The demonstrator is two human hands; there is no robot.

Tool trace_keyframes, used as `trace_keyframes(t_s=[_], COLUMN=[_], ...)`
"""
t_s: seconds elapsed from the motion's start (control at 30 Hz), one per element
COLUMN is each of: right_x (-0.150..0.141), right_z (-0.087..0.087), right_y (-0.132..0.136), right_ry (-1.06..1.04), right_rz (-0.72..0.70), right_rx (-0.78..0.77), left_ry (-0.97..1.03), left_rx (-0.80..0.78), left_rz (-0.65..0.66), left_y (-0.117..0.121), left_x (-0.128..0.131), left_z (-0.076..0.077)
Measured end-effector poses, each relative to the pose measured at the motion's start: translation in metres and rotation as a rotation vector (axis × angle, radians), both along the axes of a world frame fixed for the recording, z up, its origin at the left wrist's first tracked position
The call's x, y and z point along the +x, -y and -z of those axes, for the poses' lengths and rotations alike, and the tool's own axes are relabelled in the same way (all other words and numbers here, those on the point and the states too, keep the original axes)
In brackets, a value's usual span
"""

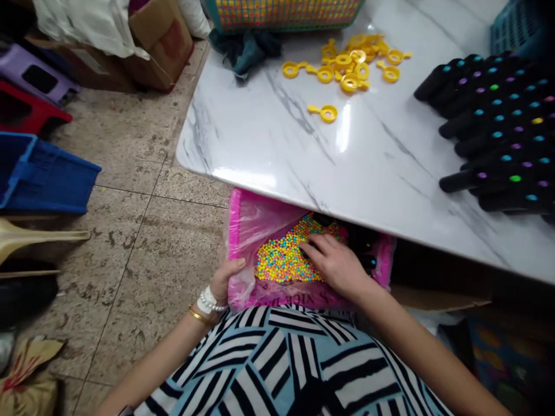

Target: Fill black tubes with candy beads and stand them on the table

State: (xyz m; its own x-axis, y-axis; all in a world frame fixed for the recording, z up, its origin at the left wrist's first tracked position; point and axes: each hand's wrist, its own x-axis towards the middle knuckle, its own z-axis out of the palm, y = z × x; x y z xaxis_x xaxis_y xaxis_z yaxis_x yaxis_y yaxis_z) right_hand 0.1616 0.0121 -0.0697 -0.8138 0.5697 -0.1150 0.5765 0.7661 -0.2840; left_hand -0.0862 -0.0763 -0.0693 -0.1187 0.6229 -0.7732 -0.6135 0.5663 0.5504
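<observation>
A pink bin (235,225), lined with clear plastic, sits at my lap, partly under the table edge. My left hand (226,278) is closed over its left rim, thumb on top. Small round beads (277,260) in yellow, pink, blue and green fill much of the bin. Among them is my right hand (338,263), its fingers bent down and together. Something dark shows at those fingertips, too small to name. Black tube-like pieces (368,261) lie in the bin's right part, half in shadow.
On the white marbled table (269,138) are yellow ring-shaped pieces with tabs (347,66), a dark cloth (247,49), a woven basket (286,14) and stacked black tubes with coloured ends (503,130). A blue crate (56,176) and cardboard boxes (156,43) stand left.
</observation>
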Motion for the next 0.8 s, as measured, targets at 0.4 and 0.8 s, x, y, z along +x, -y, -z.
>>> trace_keyframes(t_s=[0.4,0.8], right_x=[0.032,0.075], right_z=[0.007,-0.009], right_y=[0.008,0.004], right_ry=[-0.490,-0.555], right_rz=[0.303,0.523], right_rx=[-0.367,-0.231], left_ry=[-0.025,0.024], left_rx=[0.085,0.068], left_rz=[0.006,0.119], left_y=[-0.015,-0.053], left_x=[0.001,0.009], left_z=[-0.004,0.008])
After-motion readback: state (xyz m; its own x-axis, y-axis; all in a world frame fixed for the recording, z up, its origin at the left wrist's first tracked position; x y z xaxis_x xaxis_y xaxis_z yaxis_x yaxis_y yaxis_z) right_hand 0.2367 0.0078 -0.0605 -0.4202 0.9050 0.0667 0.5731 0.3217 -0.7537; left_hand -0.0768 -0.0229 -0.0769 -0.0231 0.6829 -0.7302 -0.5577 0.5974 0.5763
